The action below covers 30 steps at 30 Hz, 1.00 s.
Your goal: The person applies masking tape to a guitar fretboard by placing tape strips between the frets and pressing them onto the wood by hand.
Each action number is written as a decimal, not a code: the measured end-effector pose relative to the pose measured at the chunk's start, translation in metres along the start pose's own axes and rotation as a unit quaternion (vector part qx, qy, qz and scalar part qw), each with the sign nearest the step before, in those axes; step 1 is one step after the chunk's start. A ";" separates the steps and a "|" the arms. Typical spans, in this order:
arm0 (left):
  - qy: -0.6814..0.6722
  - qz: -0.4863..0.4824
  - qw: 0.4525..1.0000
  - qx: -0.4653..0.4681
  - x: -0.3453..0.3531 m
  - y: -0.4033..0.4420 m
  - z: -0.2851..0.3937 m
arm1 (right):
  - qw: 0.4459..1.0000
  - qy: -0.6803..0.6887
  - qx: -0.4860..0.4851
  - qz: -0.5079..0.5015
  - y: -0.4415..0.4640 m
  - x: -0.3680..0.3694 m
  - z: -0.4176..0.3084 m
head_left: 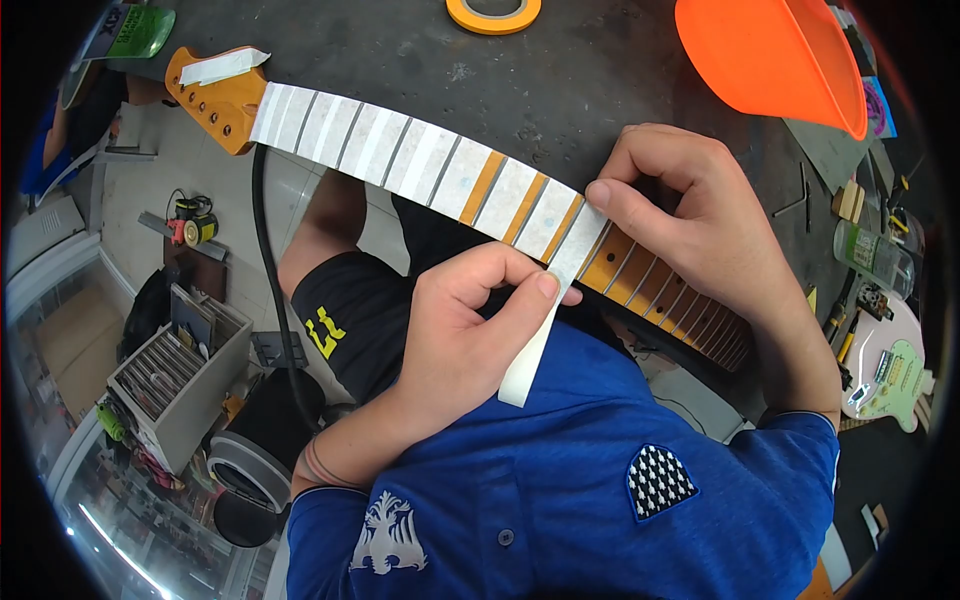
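Note:
A guitar neck (618, 262) lies along the near side of the dark bench, its headstock (213, 97) at the upper left. Pale masking tape (376, 138) covers most of the fretboard between the metal frets, with bare wood showing in a few gaps and toward the right end. Across the board runs one strip of masking tape (530, 365), its tail hanging over the near edge. My left hand (465, 325) pinches that strip between thumb and forefinger. At the far edge, my right hand (685, 200) is closed, thumb and forefinger pressed at the strip's other end.
A yellow tape roll (494, 14) and an orange plastic piece (765, 60) lie farther back on the bench. To the right are a clear bottle (875, 258) and a pink guitar body (885, 360). A bin (255, 465) and a crate (180, 370) stand at lower left.

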State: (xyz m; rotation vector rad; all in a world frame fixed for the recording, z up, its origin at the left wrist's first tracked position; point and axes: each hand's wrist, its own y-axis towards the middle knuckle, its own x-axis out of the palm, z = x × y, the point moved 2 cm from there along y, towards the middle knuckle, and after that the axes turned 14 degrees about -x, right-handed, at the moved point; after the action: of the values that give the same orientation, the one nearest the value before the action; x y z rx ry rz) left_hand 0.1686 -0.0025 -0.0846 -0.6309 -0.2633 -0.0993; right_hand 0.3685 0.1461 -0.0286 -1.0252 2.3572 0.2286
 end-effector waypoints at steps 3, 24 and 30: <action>0.015 -0.007 1.000 0.003 -0.001 0.000 -0.001 | 1.000 -0.011 -0.001 -0.004 -0.001 0.000 -0.001; 0.032 -0.004 0.999 0.006 -0.003 0.001 0.000 | 1.000 -0.017 -0.010 -0.012 -0.003 0.002 -0.002; 0.026 -0.002 1.000 0.007 -0.003 0.002 -0.002 | 0.999 -0.025 -0.014 -0.014 -0.003 0.002 -0.002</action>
State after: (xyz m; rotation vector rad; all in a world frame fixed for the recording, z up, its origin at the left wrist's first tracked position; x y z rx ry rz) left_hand 0.1663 -0.0021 -0.0877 -0.6125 -0.2146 -0.1168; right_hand 0.3692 0.1420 -0.0279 -1.0530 2.2992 0.2753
